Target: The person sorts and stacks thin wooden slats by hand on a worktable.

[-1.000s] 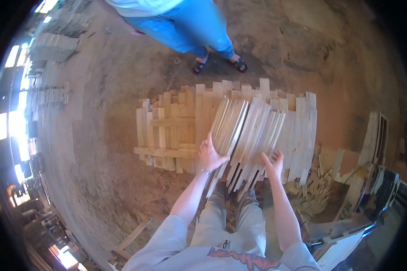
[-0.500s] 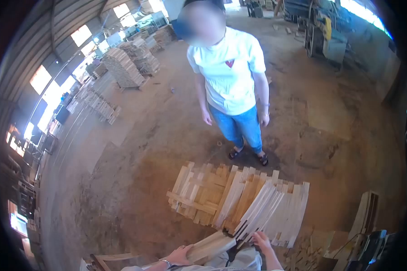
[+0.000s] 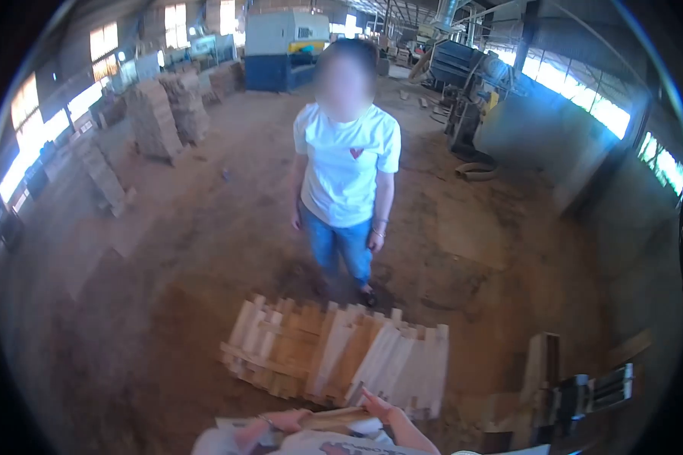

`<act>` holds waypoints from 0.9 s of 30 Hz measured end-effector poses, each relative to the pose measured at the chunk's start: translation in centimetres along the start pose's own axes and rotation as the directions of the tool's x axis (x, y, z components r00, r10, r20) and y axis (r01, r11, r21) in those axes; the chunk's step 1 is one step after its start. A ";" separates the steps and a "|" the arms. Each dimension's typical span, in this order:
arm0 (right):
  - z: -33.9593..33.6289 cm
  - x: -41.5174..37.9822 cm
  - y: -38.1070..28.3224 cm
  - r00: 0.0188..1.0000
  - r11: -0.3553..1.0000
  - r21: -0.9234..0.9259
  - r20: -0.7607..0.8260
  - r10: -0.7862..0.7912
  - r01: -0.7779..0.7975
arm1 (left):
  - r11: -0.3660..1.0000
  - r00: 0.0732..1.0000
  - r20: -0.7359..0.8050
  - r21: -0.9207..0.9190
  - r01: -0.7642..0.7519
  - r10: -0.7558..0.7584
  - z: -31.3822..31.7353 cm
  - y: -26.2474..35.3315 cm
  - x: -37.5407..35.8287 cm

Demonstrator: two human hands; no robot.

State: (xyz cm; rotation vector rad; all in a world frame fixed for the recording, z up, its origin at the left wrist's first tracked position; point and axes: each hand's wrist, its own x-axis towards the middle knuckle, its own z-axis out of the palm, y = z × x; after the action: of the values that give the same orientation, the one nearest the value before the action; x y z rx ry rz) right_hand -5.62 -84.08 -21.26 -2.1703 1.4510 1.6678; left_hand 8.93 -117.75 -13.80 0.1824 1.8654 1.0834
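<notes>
A short bundle of wooden boards [image 3: 340,418] lies across the front of my body, low in the view. My left hand [image 3: 287,420] is closed on its left end, a bracelet at the wrist. Close to the right end is my right hand [image 3: 381,407], its fingers stretched up and leftward beside the near ends of the slats; blur hides whether they touch. Just beyond both hands lies a wide pile of pale wooden slats [image 3: 410,368], side by side, with a few laid crosswise on its left part.
A person in a white T-shirt [image 3: 347,171] and jeans stands just behind the slat pile, arms down. Stacks of wood [image 3: 153,121] stand far left. Machinery [image 3: 463,121] lines the back right. A long upright piece [image 3: 540,379] and dark equipment [image 3: 584,398] are near right.
My view has tilted up and swung, so the slat pile sits further left and the back of the hall shows. My right hand has come closer to my left and the boards.
</notes>
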 end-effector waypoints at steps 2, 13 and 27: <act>-0.9 -1.7 -0.7 0.991 0.615 -0.778 0.082 -0.101 0.127 | 0.994 0.991 0.096 0.065 0.091 -0.097 -1.5 0.1 0.2; -8.3 0.0 2.2 0.932 -0.819 -0.541 0.362 -0.021 0.192 | 0.991 0.982 0.182 -0.121 0.064 -0.041 -3.8 -5.8 -0.9; -9.3 -0.3 10.4 0.866 -0.998 -0.064 0.499 -0.032 0.001 | 0.919 0.997 0.069 -0.394 0.002 0.027 -4.2 -4.9 -1.3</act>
State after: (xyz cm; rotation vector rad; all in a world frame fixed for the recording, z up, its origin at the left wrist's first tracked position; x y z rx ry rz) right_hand -5.86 -94.68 -12.26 0.4005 1.6309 -1.0879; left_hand 7.88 -123.88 -15.84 -0.0010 1.5443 1.4176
